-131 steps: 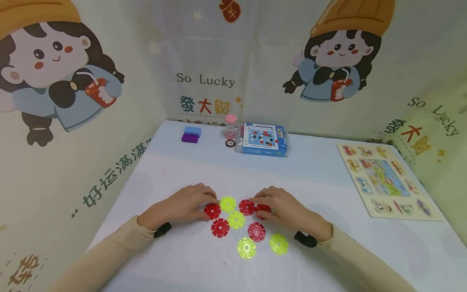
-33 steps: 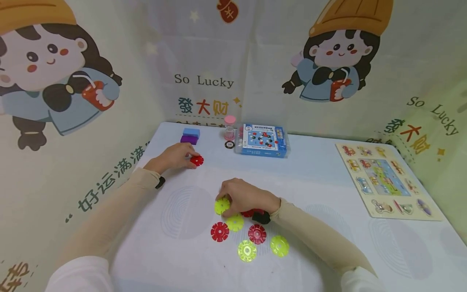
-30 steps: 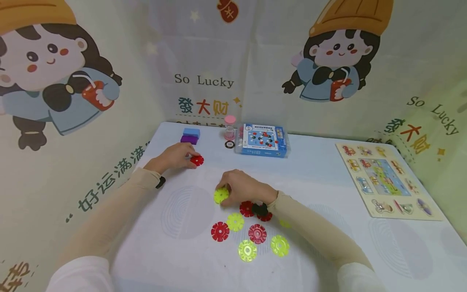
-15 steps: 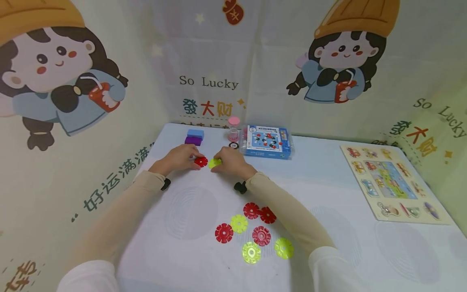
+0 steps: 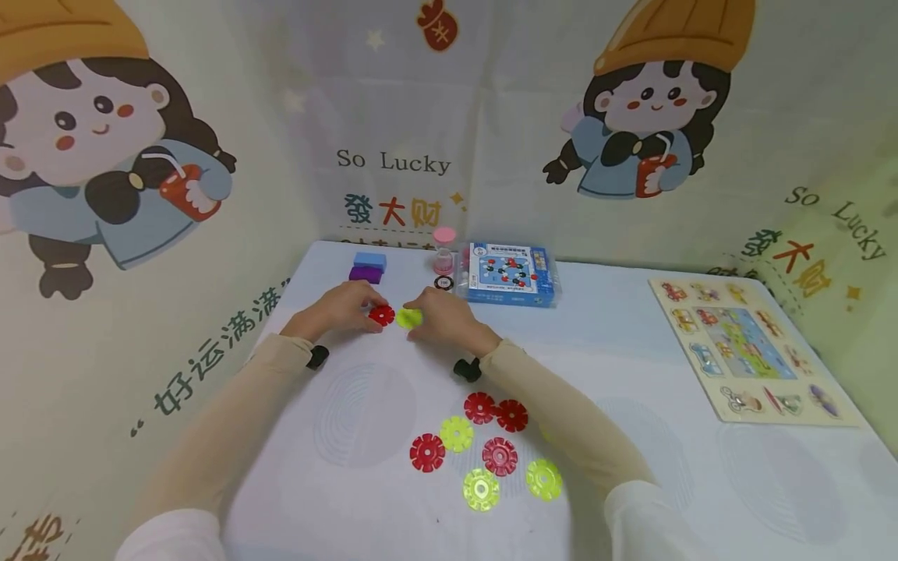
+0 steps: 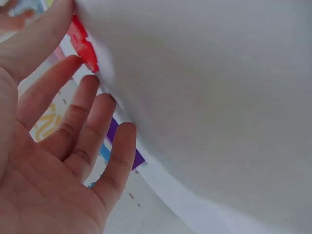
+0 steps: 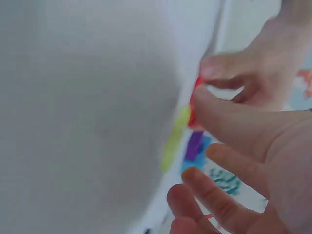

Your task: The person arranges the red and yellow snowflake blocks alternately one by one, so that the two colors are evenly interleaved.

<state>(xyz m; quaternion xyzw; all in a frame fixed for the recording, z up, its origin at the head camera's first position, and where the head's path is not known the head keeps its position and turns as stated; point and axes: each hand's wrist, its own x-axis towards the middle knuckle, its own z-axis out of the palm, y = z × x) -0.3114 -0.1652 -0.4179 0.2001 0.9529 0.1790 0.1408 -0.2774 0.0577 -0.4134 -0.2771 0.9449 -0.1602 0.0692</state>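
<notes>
Near the back left of the white table, my left hand (image 5: pixel 341 307) pinches a red interlocking disc (image 5: pixel 382 315) by its edges between thumb and forefinger. Its other fingers are spread in the left wrist view. Close on the right, my right hand (image 5: pixel 445 318) has thumb and forefinger at the edges of a yellow interlocking disc (image 5: pixel 407 318), partly covered by that hand. The two discs sit edge by edge. Nearer the front lie several loose red and yellow discs, among them a red disc (image 5: pixel 427 453) and a yellow disc (image 5: pixel 481 489).
Behind the hands stand a purple block (image 5: pixel 365 274), a blue block (image 5: pixel 369 260), a sand timer (image 5: pixel 444 249) with a pink cap, and a round black-and-white chip (image 5: pixel 443 283). A blue boxed kit (image 5: pixel 508 274) is beside them. At right lies a wooden puzzle board (image 5: pixel 751 354).
My left hand has carried a red disc from the group to the back left. My right hand has picked up a yellow disc and brought it beside the red one.
</notes>
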